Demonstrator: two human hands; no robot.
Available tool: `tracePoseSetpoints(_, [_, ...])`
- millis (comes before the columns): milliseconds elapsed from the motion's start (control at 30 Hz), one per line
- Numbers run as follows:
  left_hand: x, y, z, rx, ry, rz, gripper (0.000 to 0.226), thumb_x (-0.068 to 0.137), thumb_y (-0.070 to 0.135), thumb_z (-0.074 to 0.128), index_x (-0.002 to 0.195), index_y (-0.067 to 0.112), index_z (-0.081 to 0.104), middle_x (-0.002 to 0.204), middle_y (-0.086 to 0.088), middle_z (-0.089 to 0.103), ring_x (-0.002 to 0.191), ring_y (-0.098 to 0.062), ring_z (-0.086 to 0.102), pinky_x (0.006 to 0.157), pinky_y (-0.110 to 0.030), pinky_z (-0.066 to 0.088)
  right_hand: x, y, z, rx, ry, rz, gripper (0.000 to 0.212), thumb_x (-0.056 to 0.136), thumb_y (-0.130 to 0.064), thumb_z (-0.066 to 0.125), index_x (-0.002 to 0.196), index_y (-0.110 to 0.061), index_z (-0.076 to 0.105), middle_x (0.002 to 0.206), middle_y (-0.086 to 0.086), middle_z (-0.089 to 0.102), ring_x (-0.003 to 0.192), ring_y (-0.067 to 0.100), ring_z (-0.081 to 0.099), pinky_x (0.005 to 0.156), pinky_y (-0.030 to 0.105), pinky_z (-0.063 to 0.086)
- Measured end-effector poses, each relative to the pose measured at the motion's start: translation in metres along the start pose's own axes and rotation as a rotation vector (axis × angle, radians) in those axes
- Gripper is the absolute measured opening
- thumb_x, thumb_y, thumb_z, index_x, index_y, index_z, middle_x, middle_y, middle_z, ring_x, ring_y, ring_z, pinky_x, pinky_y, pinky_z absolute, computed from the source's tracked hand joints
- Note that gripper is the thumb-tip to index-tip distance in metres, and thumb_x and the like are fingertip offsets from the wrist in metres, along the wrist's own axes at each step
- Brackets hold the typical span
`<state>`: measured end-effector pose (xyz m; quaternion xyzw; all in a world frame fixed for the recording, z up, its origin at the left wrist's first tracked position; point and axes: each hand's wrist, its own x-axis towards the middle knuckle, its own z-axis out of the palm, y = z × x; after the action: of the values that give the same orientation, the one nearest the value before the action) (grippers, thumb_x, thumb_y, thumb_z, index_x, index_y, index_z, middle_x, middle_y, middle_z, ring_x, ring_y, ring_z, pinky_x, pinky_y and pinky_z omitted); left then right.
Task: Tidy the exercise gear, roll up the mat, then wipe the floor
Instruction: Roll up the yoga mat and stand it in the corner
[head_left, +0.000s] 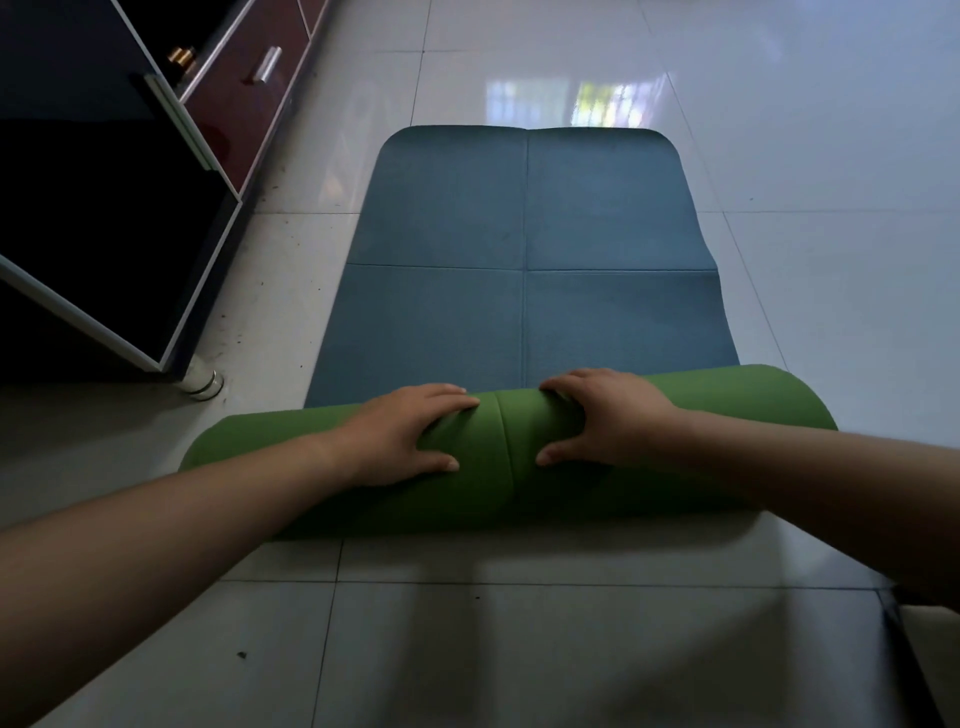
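A yoga mat lies on the white tiled floor, blue on its upper face and green underneath. Its near end is wound into a thick green roll (509, 457) lying across the view. The flat blue part (524, 249) stretches away from me to a rounded far edge. My left hand (405, 436) rests on top of the roll left of centre, fingers spread over it and thumb on the near side. My right hand (602, 415) rests on the roll right of centre in the same way. Both hands press on the roll with fingers curved over its top.
A dark cabinet (93, 218) with white trim and a round metal foot (205, 382) stands at the left, close to the roll's left end. Maroon drawers (244, 98) with a metal handle sit behind it. Glossy tiles (779, 182) extend to the right and front, with dirt specks near the cabinet.
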<state>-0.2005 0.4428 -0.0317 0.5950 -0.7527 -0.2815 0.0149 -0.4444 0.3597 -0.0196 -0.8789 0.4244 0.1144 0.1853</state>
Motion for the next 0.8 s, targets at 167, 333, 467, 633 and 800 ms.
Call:
tracePoseSetpoints(167, [0.005,0.002,0.003,0.058,0.168,0.015,0.05,0.092,0.032,0.054,0.139,0.025,0.042,0.146,0.0,0.04,0.133,-0.018,0.038,0.111,-0.033,0.031,0.008,0.008,-0.002,0.112,0.129,0.156,0.08,0.065,-0.073,0.062,0.129,-0.026,0.048,0.132,-0.002,0.052,0.121,0.02,0.047,0.097,0.036,0.041])
tracePoseSetpoints(333, [0.007,0.006,0.004,0.147,0.04,-0.03,0.065,0.089,0.055,0.048,0.146,0.032,0.027,0.153,0.004,0.026,0.138,-0.016,0.027,0.114,-0.034,0.024,-0.002,0.0,0.003,0.1,0.179,0.019,0.07,0.075,-0.062,0.063,0.132,-0.025,0.046,0.137,-0.003,0.047,0.124,0.019,0.044,0.101,0.034,0.038])
tracePoseSetpoints(467, [0.011,0.003,0.004,0.181,-0.015,-0.046,0.07,0.087,0.055,0.05,0.147,0.035,0.019,0.155,0.006,0.021,0.14,-0.016,0.023,0.115,-0.038,0.024,-0.015,-0.008,0.016,-0.014,0.12,-0.102,0.08,0.076,-0.065,0.058,0.142,-0.026,0.033,0.15,-0.003,0.03,0.136,0.018,0.028,0.11,0.033,0.024])
tracePoseSetpoints(633, [0.018,0.0,0.005,0.162,0.045,-0.069,0.066,0.089,0.05,0.049,0.147,0.031,0.023,0.154,0.002,0.025,0.14,-0.019,0.026,0.111,-0.046,0.028,-0.007,0.001,0.016,-0.06,0.084,-0.114,0.088,0.077,-0.065,0.056,0.147,-0.027,0.019,0.155,-0.003,0.018,0.142,0.018,0.017,0.114,0.032,0.016])
tracePoseSetpoints(800, [0.017,0.011,0.008,0.229,0.147,-0.11,0.062,0.092,0.05,0.043,0.147,0.027,0.025,0.155,0.001,0.022,0.142,-0.019,0.021,0.113,-0.047,0.024,0.014,0.006,0.004,0.007,0.165,0.011,0.077,0.081,-0.062,0.054,0.144,-0.023,0.03,0.153,-0.002,0.027,0.14,0.018,0.024,0.113,0.036,0.021])
